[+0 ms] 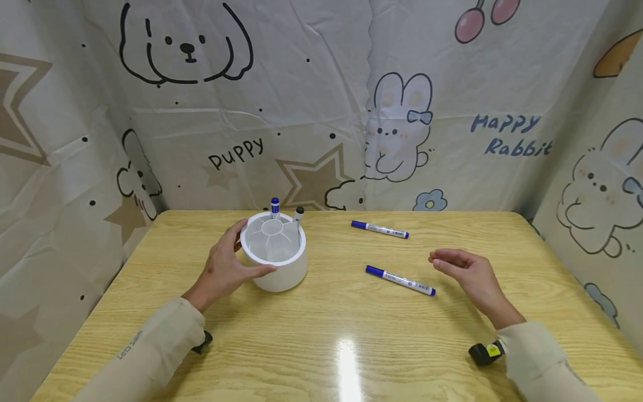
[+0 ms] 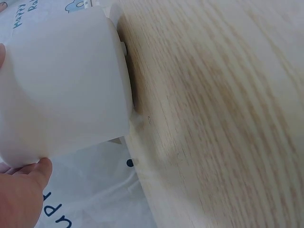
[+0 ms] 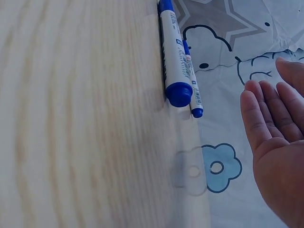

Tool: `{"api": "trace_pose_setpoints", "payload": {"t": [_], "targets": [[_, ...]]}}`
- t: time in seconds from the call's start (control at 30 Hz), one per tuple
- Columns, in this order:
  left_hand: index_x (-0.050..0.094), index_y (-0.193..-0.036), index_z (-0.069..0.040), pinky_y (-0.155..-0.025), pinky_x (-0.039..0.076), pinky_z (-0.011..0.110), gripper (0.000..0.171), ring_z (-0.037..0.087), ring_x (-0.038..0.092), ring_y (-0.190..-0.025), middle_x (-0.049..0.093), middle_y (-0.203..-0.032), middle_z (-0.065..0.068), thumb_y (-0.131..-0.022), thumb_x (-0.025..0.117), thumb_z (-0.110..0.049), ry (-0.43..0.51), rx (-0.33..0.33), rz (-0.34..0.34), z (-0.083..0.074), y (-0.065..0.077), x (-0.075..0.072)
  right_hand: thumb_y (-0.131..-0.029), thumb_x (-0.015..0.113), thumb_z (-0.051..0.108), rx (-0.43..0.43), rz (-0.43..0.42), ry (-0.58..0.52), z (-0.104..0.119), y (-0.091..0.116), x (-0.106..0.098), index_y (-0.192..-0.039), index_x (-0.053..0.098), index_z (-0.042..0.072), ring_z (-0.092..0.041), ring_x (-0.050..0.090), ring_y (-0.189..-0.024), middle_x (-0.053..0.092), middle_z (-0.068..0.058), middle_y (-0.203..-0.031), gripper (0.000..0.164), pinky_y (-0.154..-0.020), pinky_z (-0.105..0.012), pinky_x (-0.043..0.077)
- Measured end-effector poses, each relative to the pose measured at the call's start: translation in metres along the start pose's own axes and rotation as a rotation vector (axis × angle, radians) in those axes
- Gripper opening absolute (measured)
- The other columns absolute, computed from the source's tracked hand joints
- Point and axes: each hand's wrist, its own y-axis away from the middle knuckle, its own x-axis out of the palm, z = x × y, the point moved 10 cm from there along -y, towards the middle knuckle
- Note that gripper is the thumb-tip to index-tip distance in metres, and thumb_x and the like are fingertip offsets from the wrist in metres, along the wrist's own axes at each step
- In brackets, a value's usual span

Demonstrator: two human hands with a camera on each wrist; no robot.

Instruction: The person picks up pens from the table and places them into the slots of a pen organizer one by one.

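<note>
My left hand [image 1: 223, 268] holds a round white pen organizer [image 1: 281, 276] by its side, thumb along the front and fingers around the back left. In the left wrist view the organizer's smooth wall [image 2: 66, 90] fills the upper left, with fingertips against it. A blue-capped marker [image 1: 274, 207] and a black-tipped marker [image 1: 298, 215] stand in its divided compartments. My right hand [image 1: 467, 273] hovers at the right with relaxed fingers and nothing in it. Nearest to it lies a white marker with a blue cap [image 1: 400, 280]. Farther back lies another blue-capped marker [image 1: 380, 229].
The wooden table [image 1: 301, 346] carries all of these. A printed cloth [image 1: 311, 111] with cartoon animals hangs behind the back edge and along both sides. Dark wrist devices sit at both cuffs, such as the one [image 1: 484, 354] under the right sleeve.
</note>
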Motion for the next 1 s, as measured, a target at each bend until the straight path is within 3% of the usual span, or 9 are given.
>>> {"api": "trace_pose_setpoints", "payload": {"t": [0.27, 0.57, 1.0], "targets": [[0.029, -0.152, 0.001, -0.108, 0.046, 0.048, 0.116, 0.033, 0.051, -0.129, 0.049, -0.142, 0.017, -0.063, 0.097, -0.027, -0.007, 0.007, -0.006, 0.001, 0.000, 0.000, -0.096, 0.069, 0.036, 0.022, -0.005, 0.051, -0.011, 0.002, 0.000, -0.130, 0.061, -0.003, 0.006, 0.064, -0.097, 0.071, -0.003, -0.118, 0.052, -0.085, -0.007, 0.050], [0.028, -0.152, 0.002, -0.109, 0.045, 0.049, 0.116, 0.034, 0.050, -0.130, 0.048, -0.144, 0.018, -0.064, 0.097, -0.028, -0.014, -0.004, -0.004, 0.001, -0.001, 0.001, -0.094, 0.073, 0.027, 0.017, 0.019, 0.104, -0.014, 0.005, 0.003, -0.126, 0.065, -0.004, 0.009, 0.062, -0.096, 0.069, -0.015, -0.120, 0.045, -0.083, -0.006, 0.049], [0.028, -0.153, 0.000, -0.108, 0.046, 0.048, 0.116, 0.033, 0.050, -0.130, 0.048, -0.143, 0.018, -0.064, 0.097, -0.030, -0.014, -0.015, -0.003, 0.001, 0.000, 0.000, -0.092, 0.074, 0.013, -0.029, 0.097, 0.207, -0.017, 0.008, 0.011, -0.119, 0.068, -0.004, -0.003, 0.066, -0.095, 0.069, -0.019, -0.116, 0.033, -0.079, -0.013, 0.055]]}}
